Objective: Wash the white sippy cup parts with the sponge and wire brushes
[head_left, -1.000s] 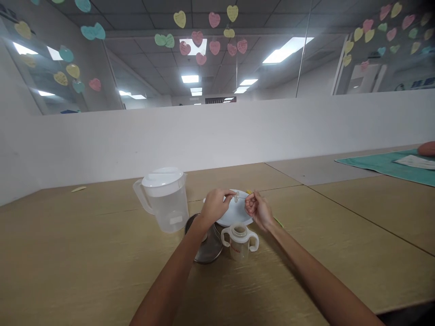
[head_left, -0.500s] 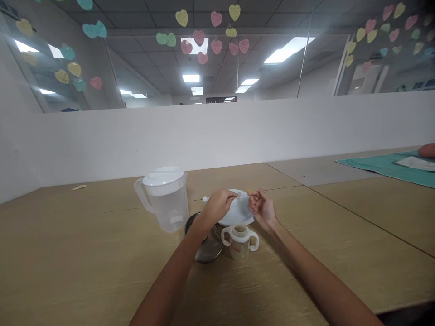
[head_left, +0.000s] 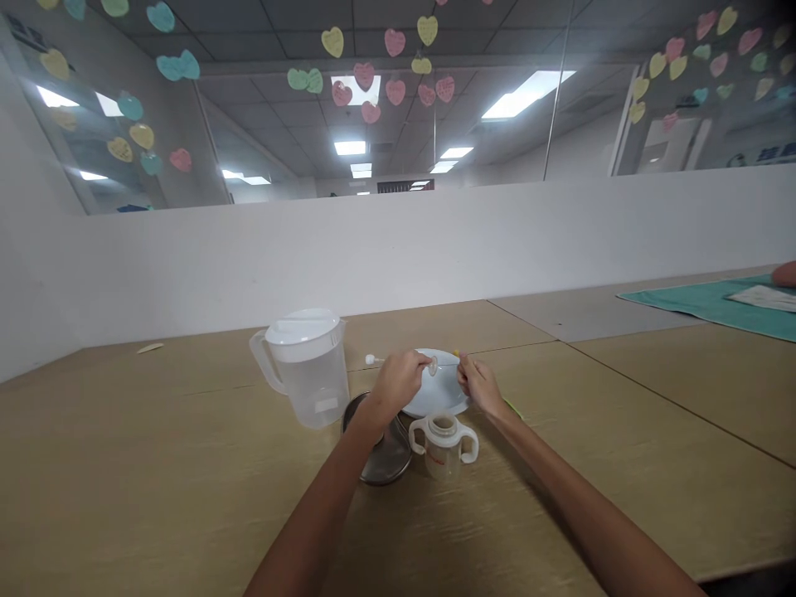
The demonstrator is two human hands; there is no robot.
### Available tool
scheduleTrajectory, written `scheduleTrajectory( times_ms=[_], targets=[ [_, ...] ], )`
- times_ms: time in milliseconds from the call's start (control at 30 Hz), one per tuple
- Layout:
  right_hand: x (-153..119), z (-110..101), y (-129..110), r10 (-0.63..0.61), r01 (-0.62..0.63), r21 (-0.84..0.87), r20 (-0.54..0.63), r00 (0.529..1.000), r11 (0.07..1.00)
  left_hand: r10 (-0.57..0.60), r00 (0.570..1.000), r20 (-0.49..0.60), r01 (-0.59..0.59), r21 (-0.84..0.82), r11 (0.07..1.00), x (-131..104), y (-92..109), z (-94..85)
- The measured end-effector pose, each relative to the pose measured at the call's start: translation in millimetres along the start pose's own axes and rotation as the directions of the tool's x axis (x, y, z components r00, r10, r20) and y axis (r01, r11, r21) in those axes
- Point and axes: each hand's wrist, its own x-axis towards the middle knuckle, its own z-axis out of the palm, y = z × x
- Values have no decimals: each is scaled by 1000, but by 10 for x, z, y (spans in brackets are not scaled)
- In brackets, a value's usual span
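Between the fingertips of my left hand [head_left: 399, 381] is a small translucent round piece [head_left: 434, 366], possibly a bottle teat. My right hand [head_left: 478, 381] is closed on a thin stick with a yellow end [head_left: 456, 353]; most of it is hidden, and a faint thin line runs toward the round piece. Both hands are over a white basin [head_left: 439, 398]. In front stands an uncapped clear bottle with two white handles [head_left: 444, 452]. Under my left forearm lies a shallow metal tray [head_left: 389, 460], partly covered. A white-knobbed thin piece [head_left: 371, 359] shows beyond my left hand.
A translucent lidded pitcher [head_left: 311, 373] stands left of the tray. A flat pale strip [head_left: 150, 348] lies far left. Something thin and green [head_left: 513, 408] shows behind my right forearm. A teal cloth [head_left: 702, 307] lies far right, against a white wall [head_left: 398, 257].
My right hand has turned, its fingers now curled tighter around the stick. The round piece shows more fully in my left fingertips. The view has shifted slightly.
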Motion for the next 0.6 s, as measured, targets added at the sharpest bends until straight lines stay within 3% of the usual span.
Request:
scheduleTrajectory(
  times_ms=[100, 200, 433, 600],
  targets=[
    [-40, 85, -5, 29, -32, 41, 79, 996, 999, 58, 998, 21, -58, -26, 998, 1, 68, 53],
    [-20, 93, -15, 55, -62, 102, 71, 996, 993, 82, 996, 22, -82, -1, 997, 4, 84, 28],
    [176, -178, -80, 58, -26, 214, -143, 988, 976, 8, 999, -39, -11, -60, 998, -2, -50, -219],
    [308, -501, -76, 47, 18, 176, -362, 931, 984, -31, 992, -125, 27, -35, 999, 4, -169, -275]
  ],
)
